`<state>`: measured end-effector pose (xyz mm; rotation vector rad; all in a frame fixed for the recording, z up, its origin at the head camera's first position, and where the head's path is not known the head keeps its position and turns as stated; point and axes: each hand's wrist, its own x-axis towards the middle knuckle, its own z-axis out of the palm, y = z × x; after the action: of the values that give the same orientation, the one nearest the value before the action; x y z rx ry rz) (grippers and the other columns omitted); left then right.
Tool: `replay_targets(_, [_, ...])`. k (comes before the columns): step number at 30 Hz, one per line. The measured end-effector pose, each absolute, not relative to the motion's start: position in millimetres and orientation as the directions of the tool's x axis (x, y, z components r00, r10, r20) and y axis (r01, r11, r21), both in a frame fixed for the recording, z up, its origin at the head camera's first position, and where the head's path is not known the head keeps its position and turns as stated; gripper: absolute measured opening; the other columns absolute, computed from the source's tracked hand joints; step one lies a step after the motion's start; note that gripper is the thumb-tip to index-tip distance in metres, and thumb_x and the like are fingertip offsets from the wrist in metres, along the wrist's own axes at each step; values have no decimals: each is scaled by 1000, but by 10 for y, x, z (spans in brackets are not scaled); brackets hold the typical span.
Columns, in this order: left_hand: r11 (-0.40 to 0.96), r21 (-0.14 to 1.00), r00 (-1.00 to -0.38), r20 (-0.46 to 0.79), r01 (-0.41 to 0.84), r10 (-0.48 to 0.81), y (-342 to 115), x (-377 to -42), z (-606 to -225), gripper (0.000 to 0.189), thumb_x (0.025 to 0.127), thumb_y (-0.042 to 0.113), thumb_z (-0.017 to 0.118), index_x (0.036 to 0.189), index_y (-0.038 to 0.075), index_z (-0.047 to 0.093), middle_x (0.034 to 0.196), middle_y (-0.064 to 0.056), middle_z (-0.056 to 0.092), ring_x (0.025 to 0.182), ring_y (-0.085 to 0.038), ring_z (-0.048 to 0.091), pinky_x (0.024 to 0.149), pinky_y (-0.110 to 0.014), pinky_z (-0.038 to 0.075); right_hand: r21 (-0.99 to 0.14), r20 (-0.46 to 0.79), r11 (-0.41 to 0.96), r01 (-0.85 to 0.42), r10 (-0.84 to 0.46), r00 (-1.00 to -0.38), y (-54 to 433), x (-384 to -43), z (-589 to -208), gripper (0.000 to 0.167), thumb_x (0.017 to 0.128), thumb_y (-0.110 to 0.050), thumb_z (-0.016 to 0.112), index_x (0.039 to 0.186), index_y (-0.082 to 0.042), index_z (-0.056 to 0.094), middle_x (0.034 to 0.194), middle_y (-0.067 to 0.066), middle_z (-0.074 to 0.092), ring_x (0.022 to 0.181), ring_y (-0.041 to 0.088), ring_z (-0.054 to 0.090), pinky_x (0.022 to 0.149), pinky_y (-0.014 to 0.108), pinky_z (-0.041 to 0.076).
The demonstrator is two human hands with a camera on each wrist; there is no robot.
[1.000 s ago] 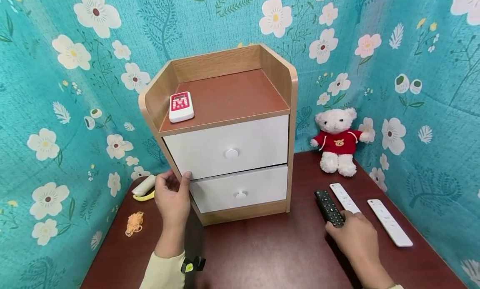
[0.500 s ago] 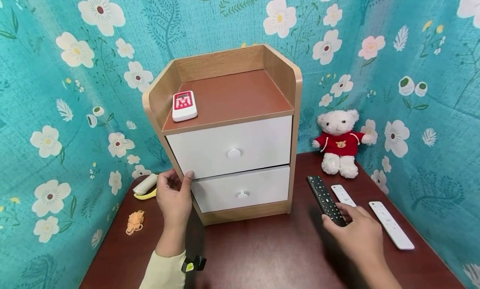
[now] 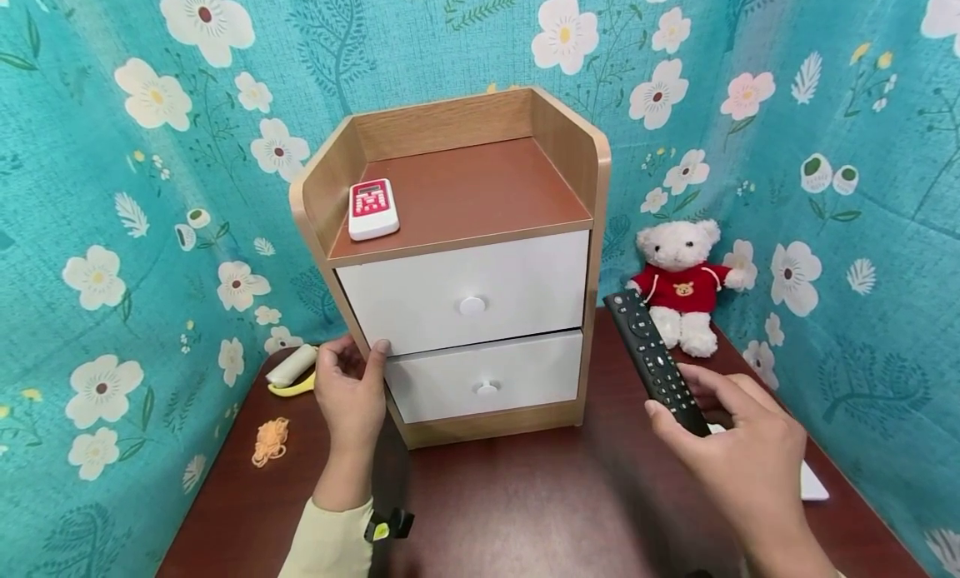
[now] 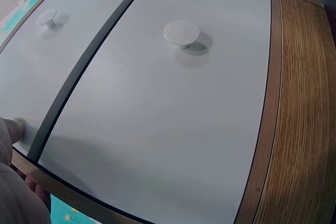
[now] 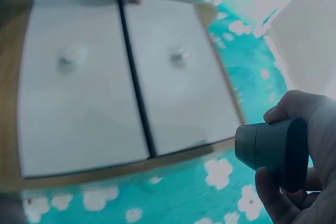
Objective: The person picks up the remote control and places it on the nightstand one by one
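while right hand (image 3: 746, 445) grips black remote (image 3: 654, 361), left hand (image 3: 351, 399) grips cabinet (image 3: 457, 278) | remote: long, slim, tilted, many-buttoned

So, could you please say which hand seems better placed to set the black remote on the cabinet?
Probably the right hand: it grips the black remote, while the left hand grips the cabinet at its left edge.

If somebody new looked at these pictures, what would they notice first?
Probably the wooden cabinet with two white drawers, in the middle of the head view. Next, maybe the white teddy bear in a red top, right of it. Then the black remote held up in the right hand.
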<state>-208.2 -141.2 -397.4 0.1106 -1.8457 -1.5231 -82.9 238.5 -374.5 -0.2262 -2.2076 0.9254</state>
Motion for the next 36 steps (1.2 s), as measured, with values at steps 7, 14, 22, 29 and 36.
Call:
replay_targets(7, [296, 880, -726, 475, 372, -498, -1406, -2082, -3971, 45, 96, 19, 87, 122, -6, 61, 103, -9, 65, 92, -13, 61, 79, -15, 50, -663, 659, 681, -311, 333, -675, 2158, -854, -3390, 56, 71, -16, 101, 124, -12, 84, 95, 5, 77, 84, -7, 58, 81, 0, 45])
replay_targets(14, [292, 883, -732, 468, 368, -495, -1404, -2096, -3974, 45, 96, 21, 86, 124, -5, 62, 106, -12, 66, 95, -12, 62, 82, -14, 51, -639, 697, 639, -429, 244, -674, 1916, -1115, -3110, 51, 77, -19, 98, 125, -13, 83, 97, 4, 75, 86, 5, 60, 78, 4, 49])
replay_targets(22, [288, 880, -730, 475, 378, -492, -1410, -2089, -3981, 46, 96, 20, 87, 124, -5, 61, 105, -8, 65, 93, -13, 61, 81, -14, 51, -642, 709, 570, -513, 185, -681, 1638, -1383, -2911, 47, 81, -25, 94, 125, -12, 82, 97, 4, 74, 86, 13, 64, 77, 9, 52])
replay_targets(29, [289, 880, -731, 474, 377, -491, -1408, -2081, -3996, 48, 95, 21, 88, 125, -5, 60, 105, -7, 65, 93, -13, 61, 80, -14, 51, -632, 703, 576, -518, 147, -696, 1431, -1581, -2656, 47, 83, -34, 92, 123, -11, 83, 100, 4, 75, 89, 15, 67, 79, 28, 59])
replay_targets(36, [276, 880, -726, 475, 387, -497, -1408, -2094, -4007, 47, 95, 20, 88, 124, -5, 60, 103, -3, 63, 94, -14, 61, 80, -15, 51, -578, 698, 639, -507, 67, -712, 1185, -1790, -2272, 46, 88, -40, 86, 121, -8, 82, 100, 7, 75, 90, 19, 67, 81, 40, 53])
